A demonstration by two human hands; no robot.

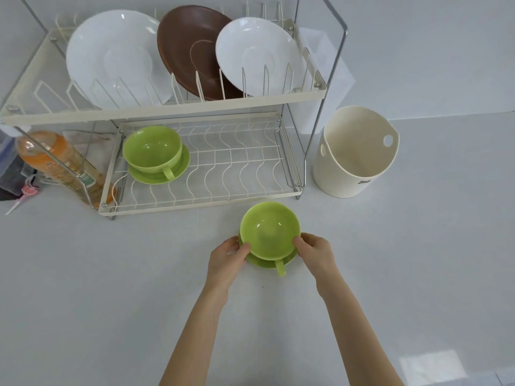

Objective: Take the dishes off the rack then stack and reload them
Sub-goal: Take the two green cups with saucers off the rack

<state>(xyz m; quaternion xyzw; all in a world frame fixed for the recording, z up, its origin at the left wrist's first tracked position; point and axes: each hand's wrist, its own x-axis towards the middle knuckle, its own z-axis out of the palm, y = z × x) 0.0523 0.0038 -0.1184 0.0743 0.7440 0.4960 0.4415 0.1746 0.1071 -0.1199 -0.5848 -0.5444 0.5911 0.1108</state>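
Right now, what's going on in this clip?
A person's left hand and right hand grip a green cup sitting on its saucer on the counter, in front of the rack. Another cup and saucer sit on the lower shelf; three plates stand on top.

We see both hands on a green cup (269,231) seated on its green saucer (263,262) on the counter (111,288), near the rack (195,203): left hand (227,260) and right hand (316,250) gripping opposite sides. Far left on the lower shelf, a second cup (152,149) on a saucer (178,169).
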